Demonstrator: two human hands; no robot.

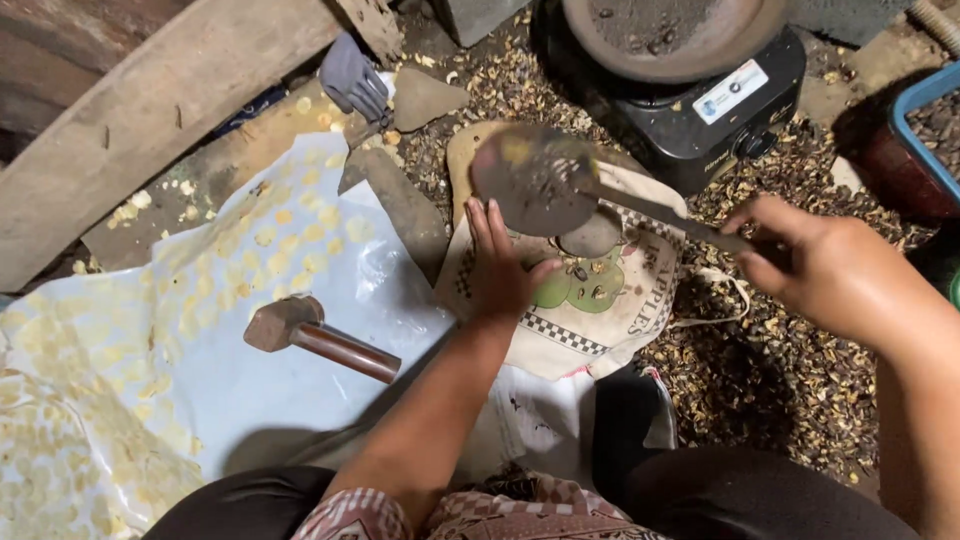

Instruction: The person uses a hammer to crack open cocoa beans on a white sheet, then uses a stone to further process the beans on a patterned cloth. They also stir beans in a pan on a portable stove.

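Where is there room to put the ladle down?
The sheet is bare between the hammer and the left hand, and below the hammer. Its left side is dotted with kernels. Shells cover the ground under the right hand, and the cloth is crowded.

Right hand point(830, 270): fingers curled round ladle handle, grip end hidden. Ladle point(535, 178) blade motion-blurred, contents unclear. Flat stone point(590, 238) half hidden beneath blade. Pan point(680, 35) on stove point(720, 110) cut by top edge. Blue crate point(935, 120) cut by right edge. Plastic sheet point(250, 300) runs off left edge. Printed cloth bag point(600, 300) partly covered by left hand point(500, 265). Hammer point(320, 335) head face too dim to tell.
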